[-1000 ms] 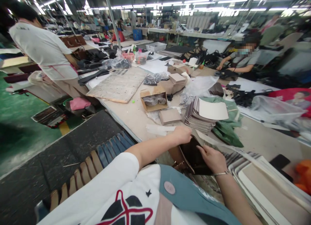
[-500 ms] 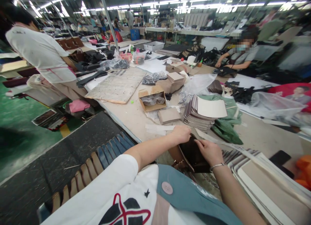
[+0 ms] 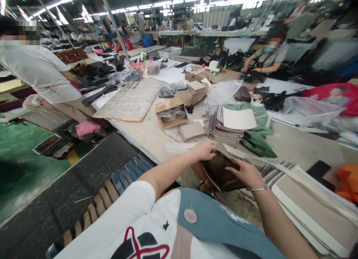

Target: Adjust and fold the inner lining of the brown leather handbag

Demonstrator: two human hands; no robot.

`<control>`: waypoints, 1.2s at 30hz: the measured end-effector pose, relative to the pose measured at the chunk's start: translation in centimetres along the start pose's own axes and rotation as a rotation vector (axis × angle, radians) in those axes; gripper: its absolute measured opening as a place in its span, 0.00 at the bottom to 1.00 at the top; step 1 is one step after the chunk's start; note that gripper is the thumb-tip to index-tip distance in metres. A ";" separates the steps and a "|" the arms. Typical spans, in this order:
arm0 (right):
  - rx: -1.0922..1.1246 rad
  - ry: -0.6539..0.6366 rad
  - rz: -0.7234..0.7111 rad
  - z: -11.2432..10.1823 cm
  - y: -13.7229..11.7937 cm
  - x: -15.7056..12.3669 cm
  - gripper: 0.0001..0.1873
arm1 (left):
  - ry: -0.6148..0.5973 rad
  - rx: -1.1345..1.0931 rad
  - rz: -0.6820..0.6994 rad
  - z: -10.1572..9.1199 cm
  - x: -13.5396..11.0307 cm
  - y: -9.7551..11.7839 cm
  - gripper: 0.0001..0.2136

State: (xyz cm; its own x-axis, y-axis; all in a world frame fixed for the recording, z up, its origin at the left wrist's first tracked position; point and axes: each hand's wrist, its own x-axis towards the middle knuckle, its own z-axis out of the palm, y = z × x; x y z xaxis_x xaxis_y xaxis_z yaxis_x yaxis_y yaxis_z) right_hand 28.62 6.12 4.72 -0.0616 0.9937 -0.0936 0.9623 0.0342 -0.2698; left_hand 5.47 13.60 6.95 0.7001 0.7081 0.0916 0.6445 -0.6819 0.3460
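Cluttered workshop table (image 3: 292,143), brown bag (image 3: 219,169) gaping upward at its near side
Bag lies between left hand (image 3: 205,151) and right hand (image 3: 248,174), neither clearly nearer: left curled around its far-left edge, right at its right edge, thumb and fingers apart, whether gripping I cannot tell; long axis unclear

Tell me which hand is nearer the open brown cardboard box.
Left: the left hand is this side of the box, to its right; the right hand is farther right.
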 end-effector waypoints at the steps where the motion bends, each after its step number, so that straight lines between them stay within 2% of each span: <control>1: 0.015 -0.006 0.015 0.1 0.4 -0.2 0.29 | 0.007 -0.037 0.050 0.0 -0.2 -0.4 0.09; 5: 0.074 -0.033 0.022 0.4 1.1 -0.4 0.21 | 0.020 -0.115 0.299 -0.2 -0.7 -1.5 0.12; 8: 0.073 -0.049 0.026 0.3 1.1 -0.2 0.20 | 0.021 -0.084 0.398 -0.4 -0.6 -1.6 0.12; 13: 0.126 -0.052 0.015 0.2 1.0 -0.1 0.21 | 0.042 -0.002 0.425 -0.9 -0.8 -1.0 0.12; 19: 0.287 0.022 -0.124 0.6 1.4 -1.0 0.24 | 0.072 0.094 0.394 -1.0 -1.7 -0.8 0.11; 23: 0.320 0.014 -0.004 0.9 1.3 -1.2 0.20 | 0.083 0.057 0.323 -0.7 -1.6 -0.6 0.11; 26: 0.330 0.015 0.056 1.1 0.9 -1.0 0.17 | 0.118 0.046 0.219 -0.6 -1.3 0.0 0.21; 30: 0.316 0.022 0.105 1.2 0.3 -0.7 0.15 | 0.108 0.135 0.166 -0.3 -1.0 1.0 0.13; 33: 0.301 0.020 0.141 1.1 0.0 -0.6 0.14 | 0.095 0.122 0.226 -0.3 -1.5 1.7 0.11; 36: 0.290 0.017 0.181 1.0 0.1 -0.5 0.12 | 0.029 0.068 0.409 -0.5 -2.2 2.3 0.11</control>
State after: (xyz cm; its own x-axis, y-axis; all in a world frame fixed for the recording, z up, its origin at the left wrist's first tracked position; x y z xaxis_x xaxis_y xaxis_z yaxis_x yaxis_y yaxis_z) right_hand 28.45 5.55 3.82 0.1097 0.9827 -0.1492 0.8416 -0.1717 -0.5121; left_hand 5.28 10.52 7.98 0.8943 0.3805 0.2357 0.3343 -0.9180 0.2133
